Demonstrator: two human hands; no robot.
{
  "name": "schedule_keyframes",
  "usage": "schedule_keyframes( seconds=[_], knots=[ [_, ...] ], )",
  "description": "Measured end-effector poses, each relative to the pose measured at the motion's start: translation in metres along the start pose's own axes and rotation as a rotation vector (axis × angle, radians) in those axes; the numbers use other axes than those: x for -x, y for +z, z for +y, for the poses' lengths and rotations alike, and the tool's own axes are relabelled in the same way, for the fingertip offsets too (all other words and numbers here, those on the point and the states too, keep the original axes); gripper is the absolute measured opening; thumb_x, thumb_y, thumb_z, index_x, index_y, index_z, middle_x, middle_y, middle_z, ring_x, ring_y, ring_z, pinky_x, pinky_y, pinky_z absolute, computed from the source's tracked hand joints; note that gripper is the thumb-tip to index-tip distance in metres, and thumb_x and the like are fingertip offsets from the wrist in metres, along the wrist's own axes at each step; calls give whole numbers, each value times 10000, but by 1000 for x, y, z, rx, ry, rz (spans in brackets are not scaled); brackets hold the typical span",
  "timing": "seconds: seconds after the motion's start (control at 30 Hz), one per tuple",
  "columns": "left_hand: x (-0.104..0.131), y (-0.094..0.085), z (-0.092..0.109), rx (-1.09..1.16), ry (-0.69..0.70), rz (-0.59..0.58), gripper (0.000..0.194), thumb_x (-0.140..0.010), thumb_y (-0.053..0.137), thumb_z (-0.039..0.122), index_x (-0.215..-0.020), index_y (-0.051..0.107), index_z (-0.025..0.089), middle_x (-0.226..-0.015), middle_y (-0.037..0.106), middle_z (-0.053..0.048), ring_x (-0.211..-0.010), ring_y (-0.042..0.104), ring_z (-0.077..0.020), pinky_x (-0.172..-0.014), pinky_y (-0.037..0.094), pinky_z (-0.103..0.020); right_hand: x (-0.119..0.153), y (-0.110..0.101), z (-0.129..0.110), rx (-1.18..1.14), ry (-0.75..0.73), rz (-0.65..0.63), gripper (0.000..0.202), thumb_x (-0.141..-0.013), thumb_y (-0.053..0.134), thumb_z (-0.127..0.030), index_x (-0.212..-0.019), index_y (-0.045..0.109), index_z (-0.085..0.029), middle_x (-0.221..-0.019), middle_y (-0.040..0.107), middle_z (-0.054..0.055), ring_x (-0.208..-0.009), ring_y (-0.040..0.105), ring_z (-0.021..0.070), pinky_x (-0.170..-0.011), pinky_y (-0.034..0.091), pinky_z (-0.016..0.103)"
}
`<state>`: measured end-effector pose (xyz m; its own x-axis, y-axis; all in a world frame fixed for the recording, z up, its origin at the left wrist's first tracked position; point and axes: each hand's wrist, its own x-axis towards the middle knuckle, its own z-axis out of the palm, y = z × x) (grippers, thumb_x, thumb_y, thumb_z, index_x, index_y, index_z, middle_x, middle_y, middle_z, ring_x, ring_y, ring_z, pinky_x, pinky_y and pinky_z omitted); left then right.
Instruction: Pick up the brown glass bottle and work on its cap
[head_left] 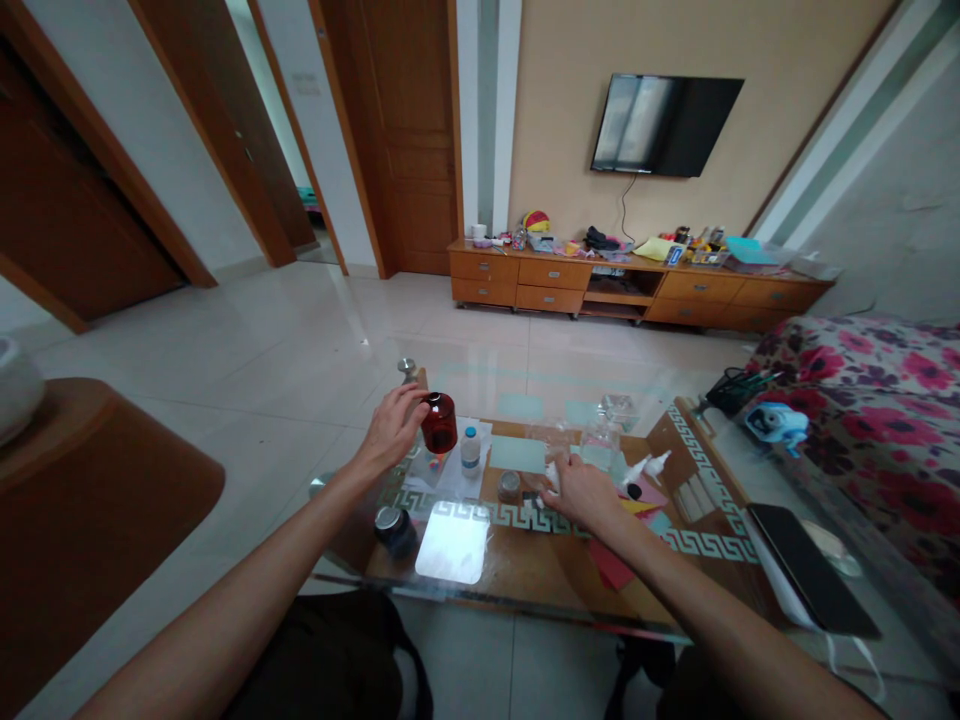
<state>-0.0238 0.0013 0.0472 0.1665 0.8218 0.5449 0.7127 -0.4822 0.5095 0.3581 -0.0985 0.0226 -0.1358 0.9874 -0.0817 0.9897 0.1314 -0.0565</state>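
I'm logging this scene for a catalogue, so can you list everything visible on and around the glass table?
Glass table: one, clear top with a white key-pattern border, in front of the person.
Red jar: one, dark red, far left of the table, touched by the left hand.
Small bottle: one, white with blue cap, right of the red jar.
Dark jar: one, metal lid, near left edge.
Phone: one, black, right end of the table.
TV: one, black, on the far wall.
Cabinet: one, wooden, cluttered top, under the TV.
Sofa: one, floral red, right.
Left hand: at the red jar.
Right hand: resting over small items at the table's middle.
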Motion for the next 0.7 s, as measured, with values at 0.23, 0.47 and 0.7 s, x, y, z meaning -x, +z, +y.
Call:
schedule_keyframes(
  seconds=[0.23, 0.47, 0.7],
  knots=[
    [3, -5, -7, 10, -25, -2, 407, -1086, 419, 479, -1322, 665, 257, -1457, 590, -90, -1411, 512, -270, -1225, 391, -511, -3, 3, 32, -70, -116, 44, 445, -1018, 575, -475, -1353, 594, -182, -1189, 703, 153, -1010, 704, 286, -875, 492, 351],
    [1, -3, -3, 27, -20, -19, 413, -1082, 412, 478, -1306, 671, 249, -1450, 597, -90, -1401, 514, -271, -1232, 380, -516, 5, 0, 5, -245, -298, 131, 330, -1037, 580, -366, -1314, 624, -191, -1217, 689, 123, -1078, 663, 248, -938, 483, 334],
    [-1, 3, 4, 34, -18, -16, 411, -1083, 426, 478, -1318, 668, 242, -1452, 596, -97, -1404, 514, -269, -1232, 383, -504, 35, 9, -77, -191, -821, 137, 340, -1067, 551, -315, -1400, 618, -294, -1262, 660, 90, -1130, 595, 244, -972, 479, 382]
  ],
)
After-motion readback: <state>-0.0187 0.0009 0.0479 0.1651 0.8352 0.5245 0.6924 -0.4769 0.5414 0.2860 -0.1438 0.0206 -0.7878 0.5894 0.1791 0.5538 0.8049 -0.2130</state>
